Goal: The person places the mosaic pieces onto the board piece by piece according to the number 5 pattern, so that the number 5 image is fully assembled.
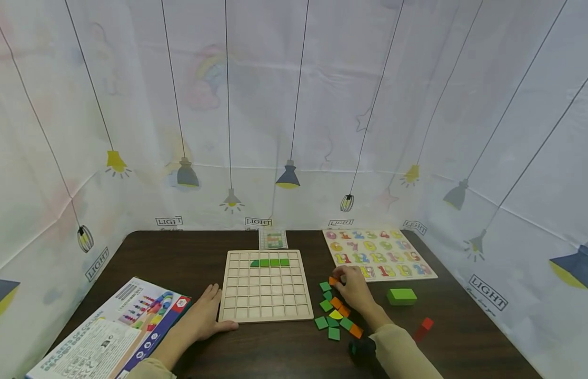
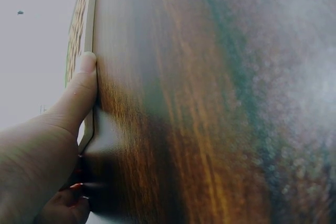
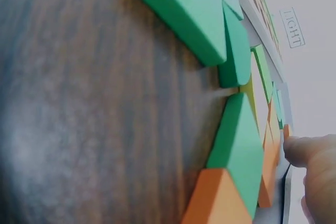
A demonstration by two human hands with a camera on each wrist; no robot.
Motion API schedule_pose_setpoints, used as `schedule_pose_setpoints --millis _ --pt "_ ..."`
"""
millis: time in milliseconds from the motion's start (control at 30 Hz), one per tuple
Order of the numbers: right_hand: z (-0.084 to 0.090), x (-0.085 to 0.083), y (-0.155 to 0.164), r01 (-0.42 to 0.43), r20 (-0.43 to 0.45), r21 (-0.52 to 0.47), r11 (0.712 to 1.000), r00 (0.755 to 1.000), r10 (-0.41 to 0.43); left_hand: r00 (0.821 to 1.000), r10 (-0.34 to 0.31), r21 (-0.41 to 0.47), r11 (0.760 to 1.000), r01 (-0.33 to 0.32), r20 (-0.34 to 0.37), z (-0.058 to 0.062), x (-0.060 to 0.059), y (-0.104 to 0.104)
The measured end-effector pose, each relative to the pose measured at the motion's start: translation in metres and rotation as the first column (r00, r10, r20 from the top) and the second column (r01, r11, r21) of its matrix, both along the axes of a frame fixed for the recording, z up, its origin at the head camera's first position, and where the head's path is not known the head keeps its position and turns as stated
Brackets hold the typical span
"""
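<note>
A wooden grid board lies in the middle of the table, with a row of green tiles in an upper row of squares. My left hand rests at its lower left corner, fingers along the left side and thumb against the front edge. To the board's right, my right hand pinches an orange tile at the far end of a loose group of tiles. Green tiles, orange tiles and a yellow tile lie beside that hand.
A small pattern card sits behind the board. At the back right lies a number puzzle board, with a green block and a red block nearer me. A printed box occupies the left side.
</note>
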State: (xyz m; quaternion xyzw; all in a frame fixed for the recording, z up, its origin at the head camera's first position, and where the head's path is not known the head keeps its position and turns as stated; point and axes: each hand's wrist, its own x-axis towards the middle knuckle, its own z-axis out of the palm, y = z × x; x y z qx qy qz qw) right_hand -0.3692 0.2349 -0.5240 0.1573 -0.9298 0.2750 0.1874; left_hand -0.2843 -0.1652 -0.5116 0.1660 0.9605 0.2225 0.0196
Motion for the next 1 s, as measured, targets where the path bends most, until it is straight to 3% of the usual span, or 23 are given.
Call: schedule_pose_setpoints --millis 200,1000 --pt "0.001 -0.003 -0.005 -0.042 -0.049 -0.022 0.999 0.998 0.041 1.0 0.01 -0.007 1.0 -0.01 0.003 0.0 0.001 -0.002" --pt "0.004 -0.015 -0.073 -0.157 -0.025 -0.094 0.983 0.988 0.155 0.999 0.004 -0.037 0.999 -0.006 -0.045 -0.004 -0.002 0.0"
